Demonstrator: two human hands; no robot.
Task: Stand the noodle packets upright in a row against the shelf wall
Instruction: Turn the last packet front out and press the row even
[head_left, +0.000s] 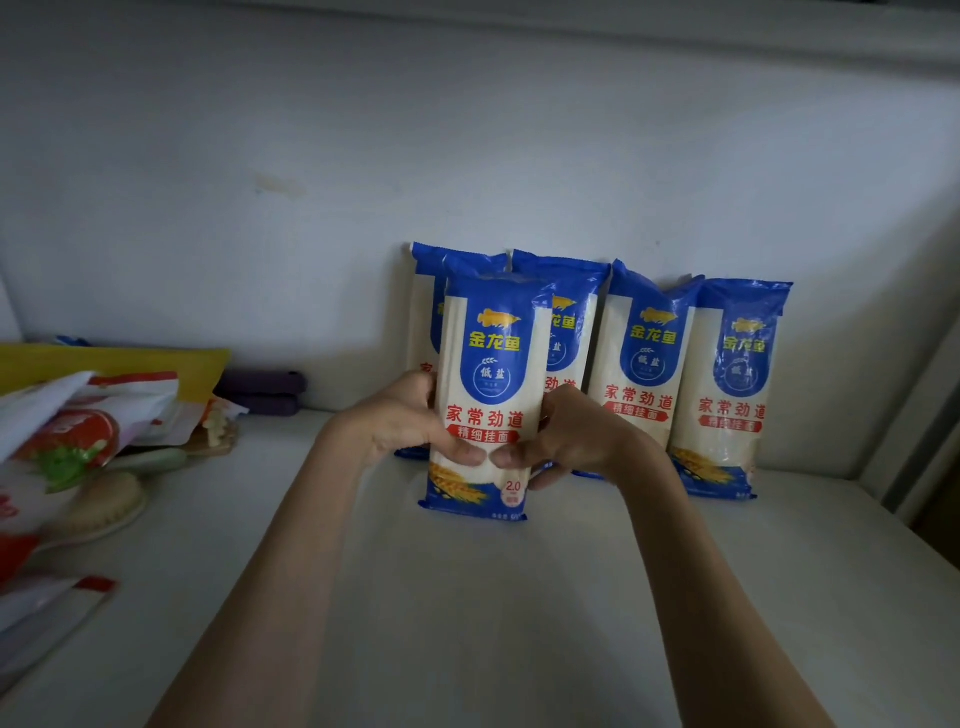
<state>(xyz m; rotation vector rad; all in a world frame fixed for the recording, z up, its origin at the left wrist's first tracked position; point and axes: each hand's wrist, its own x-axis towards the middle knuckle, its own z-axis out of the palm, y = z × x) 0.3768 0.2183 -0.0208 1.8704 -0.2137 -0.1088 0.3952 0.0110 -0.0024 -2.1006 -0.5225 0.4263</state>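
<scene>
Held packet (485, 395): label reads 金龙鱼, 低盐, 家常劲道, 精细挂面 and "2.0". Left hand (405, 421) and right hand (576, 436) grip its sides, fingers curled, thumbs meeting on the front. The blue-and-white packet is upright, in front of four matching packets (644, 364) leaning against the shelf wall (311, 208). Its base possibly touches the shelf.

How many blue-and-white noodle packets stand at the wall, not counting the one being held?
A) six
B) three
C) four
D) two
C: four blue-and-white plastic noodle packets stand against the white shelf wall, while the left hand and right hand grip a fifth packet in front of them.
</scene>
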